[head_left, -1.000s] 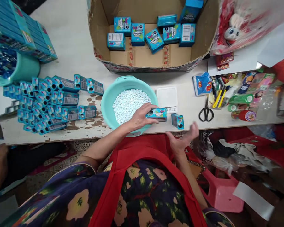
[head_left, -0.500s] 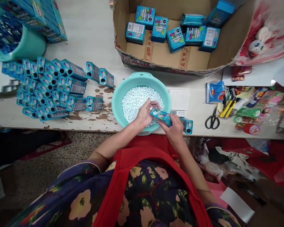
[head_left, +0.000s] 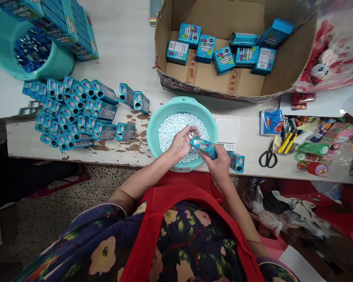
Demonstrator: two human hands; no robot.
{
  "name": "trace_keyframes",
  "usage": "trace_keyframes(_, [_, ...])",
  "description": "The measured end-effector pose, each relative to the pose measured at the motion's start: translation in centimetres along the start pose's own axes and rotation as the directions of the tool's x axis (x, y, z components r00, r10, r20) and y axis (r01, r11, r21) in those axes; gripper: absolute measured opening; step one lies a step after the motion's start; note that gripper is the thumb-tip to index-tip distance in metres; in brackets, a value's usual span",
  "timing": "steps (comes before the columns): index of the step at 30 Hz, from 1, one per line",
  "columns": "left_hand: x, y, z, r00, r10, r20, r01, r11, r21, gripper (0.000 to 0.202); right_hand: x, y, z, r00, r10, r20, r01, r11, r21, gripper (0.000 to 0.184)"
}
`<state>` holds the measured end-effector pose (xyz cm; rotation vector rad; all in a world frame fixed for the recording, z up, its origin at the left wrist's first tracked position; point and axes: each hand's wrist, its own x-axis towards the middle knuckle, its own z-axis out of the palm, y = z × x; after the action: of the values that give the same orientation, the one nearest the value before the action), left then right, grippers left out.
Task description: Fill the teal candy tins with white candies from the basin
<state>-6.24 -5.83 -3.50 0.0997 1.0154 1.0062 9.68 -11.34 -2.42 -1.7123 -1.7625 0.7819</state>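
My right hand [head_left: 219, 163] grips a small blue candy box [head_left: 204, 146], held tilted over the near rim of a teal basin [head_left: 163, 115] full of white candies [head_left: 173, 124]. My left hand [head_left: 182, 141] is cupped at the box's open end, with a few white candies at its fingertips. Another small blue box [head_left: 237, 162] lies on the table just right of my right hand. A small white scale [head_left: 228, 132] stands behind it, beside the basin.
Many open blue boxes [head_left: 76, 113] lie heaped at the left. A teal bucket [head_left: 26, 51] stands far left under stacked cartons. A cardboard box [head_left: 235, 78] with several blue packs stands at the back. Scissors [head_left: 269, 154] and stationery clutter the right.
My right hand came up and took the blue box, which my left hand held a second ago. My left hand now feeds candies at its end. The view shifted left.
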Motion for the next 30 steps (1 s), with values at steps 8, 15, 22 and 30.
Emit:
trace_keyframes(8, [-1.7, 3.3, -2.6, 0.8, 0.39, 0.457, -0.55, 0.172, 0.817, 0.055, 0.0, 1.8, 2.0, 0.967, 0.249, -0.049, -0.206, 0.882, 0.424, 0.048])
trace_keyframes(15, [-5.1, 6.9, -5.0, 0.701, 0.404, 0.588, -0.543, -0.232, 0.807, 0.036, 0.9, -0.4, 1.3, 0.996, -0.019, -0.09, 0.049, 0.938, 0.343, 0.065])
trace_keyframes(22, [-4.4, 11.2, -14.1, 0.433, 0.9, 0.054, 0.087, -0.101, 0.991, 0.062, -1.7, 12.0, -11.0, 0.939, -0.016, -0.345, -0.091, 0.952, -0.292, 0.033])
trace_keyframes(30, [0.9, 8.5, -17.9, 0.533, 0.839, -0.106, 0.253, -0.039, 0.967, 0.066, -2.7, 16.9, -10.6, 0.915, -0.027, 0.403, 0.175, 0.925, -0.337, 0.058])
